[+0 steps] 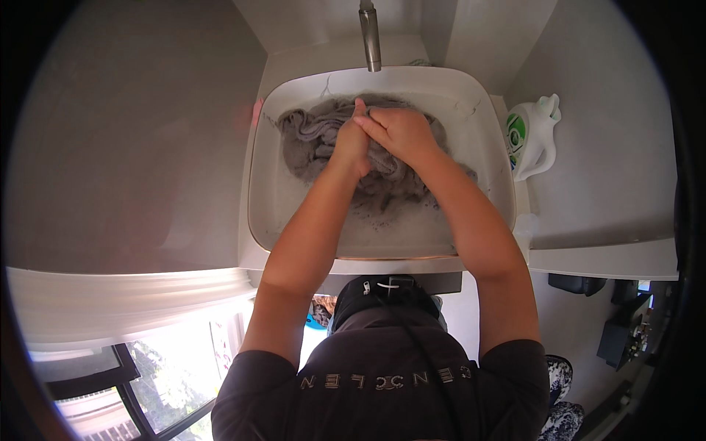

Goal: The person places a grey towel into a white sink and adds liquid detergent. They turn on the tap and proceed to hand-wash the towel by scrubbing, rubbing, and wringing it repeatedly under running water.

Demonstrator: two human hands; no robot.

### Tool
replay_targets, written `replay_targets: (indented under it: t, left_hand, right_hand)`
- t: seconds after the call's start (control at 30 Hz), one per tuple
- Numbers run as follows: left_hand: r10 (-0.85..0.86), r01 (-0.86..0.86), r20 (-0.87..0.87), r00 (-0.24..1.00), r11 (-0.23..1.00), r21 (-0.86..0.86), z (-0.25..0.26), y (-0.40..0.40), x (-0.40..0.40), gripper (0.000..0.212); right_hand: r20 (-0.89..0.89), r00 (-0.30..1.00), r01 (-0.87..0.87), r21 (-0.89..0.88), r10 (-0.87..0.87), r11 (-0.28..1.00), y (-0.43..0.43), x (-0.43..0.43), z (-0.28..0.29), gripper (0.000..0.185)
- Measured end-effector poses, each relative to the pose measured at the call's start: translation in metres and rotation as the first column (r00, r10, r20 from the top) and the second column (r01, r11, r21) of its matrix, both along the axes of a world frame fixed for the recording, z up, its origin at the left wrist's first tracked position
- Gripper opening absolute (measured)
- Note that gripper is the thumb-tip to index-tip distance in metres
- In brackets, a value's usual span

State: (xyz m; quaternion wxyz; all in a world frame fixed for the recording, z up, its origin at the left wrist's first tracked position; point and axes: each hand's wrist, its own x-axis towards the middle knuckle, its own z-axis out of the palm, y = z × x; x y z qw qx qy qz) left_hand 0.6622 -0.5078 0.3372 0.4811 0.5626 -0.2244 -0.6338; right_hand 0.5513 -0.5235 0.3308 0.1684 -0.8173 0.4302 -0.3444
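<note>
A soaked grey cloth (314, 127) lies bunched in sudsy water in a white basin (491, 165) with a marble-like vein pattern. My left hand (354, 140) is on the middle of the cloth, thumb pointing up toward the tap. Against it, my right hand (401, 132) is curled into a fist over the cloth, its thumb reaching across to the left hand. Both hands grip the wet fabric, though most fingers are hidden underneath. Folds of cloth show below and to the left of the hands.
A metal tap (371, 41) hangs over the basin's far edge. Right of the basin stands a white detergent jug (535, 138) with a green label. Grey walls (138, 138) flank both sides. A window (171, 375) and white curtain (127, 303) are at lower left.
</note>
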Motion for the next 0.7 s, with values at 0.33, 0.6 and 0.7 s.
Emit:
replay_targets:
  t: [0.33,0.6,0.7]
  left_hand:
    - [-0.214,0.130,-0.463,0.860,0.970,-0.206,-0.002,0.001,0.002,0.052]
    - [-0.107,0.024,-0.331,0.938,0.969,-0.246,0.013,0.007,0.000,0.053]
    - [-0.155,0.046,-0.316,0.936,0.944,-0.325,0.001,0.001,0.004,0.050]
  right_hand:
    - [0.444,0.889,-0.162,0.532,-0.111,0.831,-0.017,-0.027,-0.001,0.053]
    - [0.475,0.874,-0.443,0.692,0.102,0.570,-0.012,-0.060,0.024,0.038]
    - [0.633,0.775,-0.514,0.622,0.007,0.590,-0.006,-0.052,0.027,0.039]
